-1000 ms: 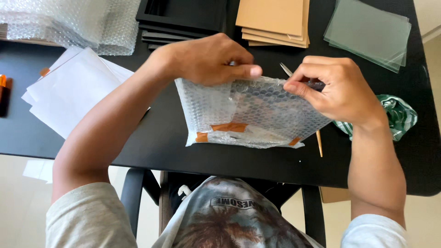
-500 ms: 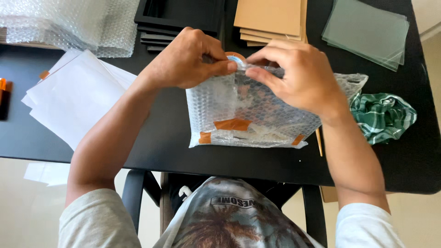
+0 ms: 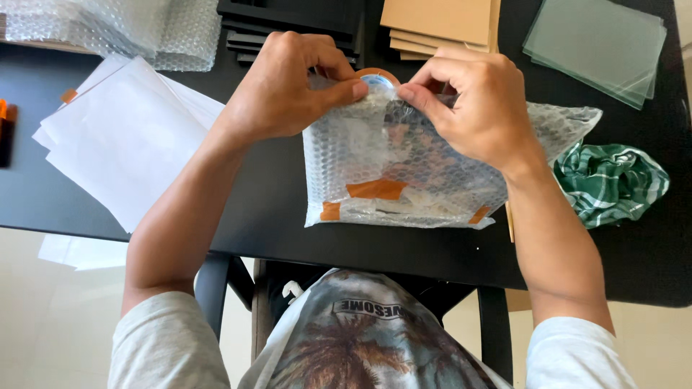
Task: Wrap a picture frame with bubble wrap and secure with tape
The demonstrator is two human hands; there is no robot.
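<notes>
Bubble-wrapped parcel (image 3: 404, 180), near front edge of black surface (image 3: 274, 216): left hand (image 3: 288, 90) and right hand (image 3: 476, 108) pinch its top edge, fingertips together at a tape roll (image 3: 376, 76).

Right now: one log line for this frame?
left hand: pinching tape strip | right hand: pinching same strip | bubble-wrapped parcel: on black table
</notes>
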